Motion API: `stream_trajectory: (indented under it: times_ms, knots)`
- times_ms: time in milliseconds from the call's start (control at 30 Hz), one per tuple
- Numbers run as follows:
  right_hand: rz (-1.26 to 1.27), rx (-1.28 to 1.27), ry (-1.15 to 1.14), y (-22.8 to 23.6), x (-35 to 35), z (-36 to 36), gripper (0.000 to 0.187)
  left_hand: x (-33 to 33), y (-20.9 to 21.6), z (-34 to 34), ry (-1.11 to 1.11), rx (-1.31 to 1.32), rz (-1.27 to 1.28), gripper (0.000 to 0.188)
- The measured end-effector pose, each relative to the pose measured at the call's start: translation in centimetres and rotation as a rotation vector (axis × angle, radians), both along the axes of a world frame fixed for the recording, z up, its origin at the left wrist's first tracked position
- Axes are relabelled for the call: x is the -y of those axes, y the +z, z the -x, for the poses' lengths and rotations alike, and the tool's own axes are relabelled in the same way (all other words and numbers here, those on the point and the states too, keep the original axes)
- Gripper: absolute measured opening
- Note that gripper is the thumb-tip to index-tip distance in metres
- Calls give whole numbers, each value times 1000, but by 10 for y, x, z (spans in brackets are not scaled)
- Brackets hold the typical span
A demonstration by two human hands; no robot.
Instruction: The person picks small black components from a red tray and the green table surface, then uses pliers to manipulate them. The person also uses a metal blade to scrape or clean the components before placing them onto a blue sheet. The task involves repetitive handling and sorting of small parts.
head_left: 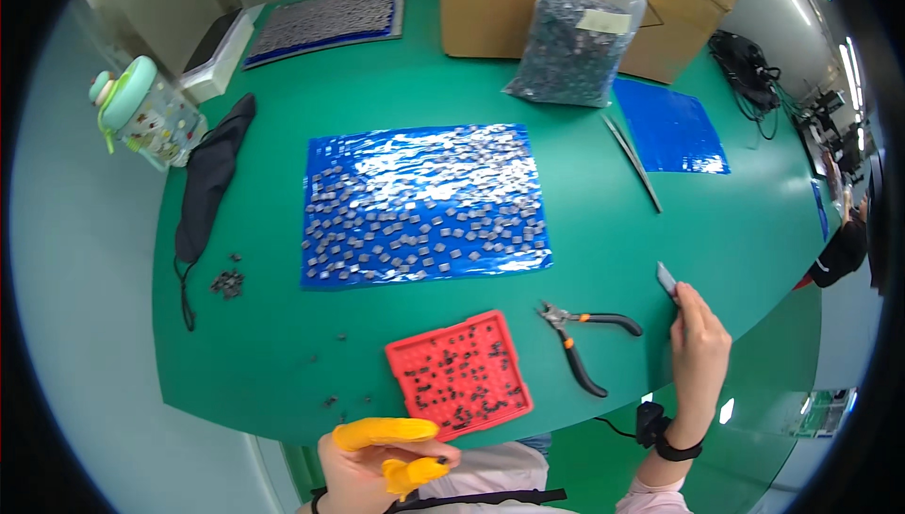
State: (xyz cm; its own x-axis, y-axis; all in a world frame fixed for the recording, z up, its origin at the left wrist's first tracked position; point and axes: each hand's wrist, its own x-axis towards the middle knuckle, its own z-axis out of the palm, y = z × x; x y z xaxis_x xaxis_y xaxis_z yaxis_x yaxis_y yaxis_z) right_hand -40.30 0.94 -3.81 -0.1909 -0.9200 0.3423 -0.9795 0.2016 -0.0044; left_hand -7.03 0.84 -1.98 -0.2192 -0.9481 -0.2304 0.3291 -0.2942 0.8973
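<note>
My left hand (363, 462), with yellow covers on its thumb and forefinger, is at the table's front edge by the red tray (400, 363). A small dark piece (442, 460) shows at its thumb tip, seemingly pinched against a bare finger. Many small black parts (462, 373) lie scattered in the tray. My right hand (702, 330) is closed on a slim grey pointed tool (666, 278), held at the table's right side; the fingers hide most of it. Between tray and right hand lie side cutters (566, 319) with black and orange handles, jaws pointing away.
A blue sheet (377, 274) covered with small grey squares lies mid-table. Tweezers (632, 163) and another blue sheet (669, 128) are farther right. Behind stand a bag of parts (575, 52) and a cardboard box (485, 5). A bottle (156, 118) and dark pouch (212, 170) are left.
</note>
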Motion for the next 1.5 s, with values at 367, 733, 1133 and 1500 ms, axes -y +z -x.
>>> stream_trajectory:
  times_ms: [367, 733, 1133, 1500]
  knots:
    - [257, 573, 37, 23, 4, -43, 26, -20, -19, -7, 30, -69, 135, 48]
    - [-8, 910, 550, 42, -5, -135, 27, -21, -26, -8, 69, -18, 340, 48]
    - [117, 624, 653, 34, 0, -136, 16, -18, -31, -9, 111, 18, 392, 50]
    - [85, 615, 642, 35, -2, -137, 14, -19, -35, -8, 134, 60, 437, 50]
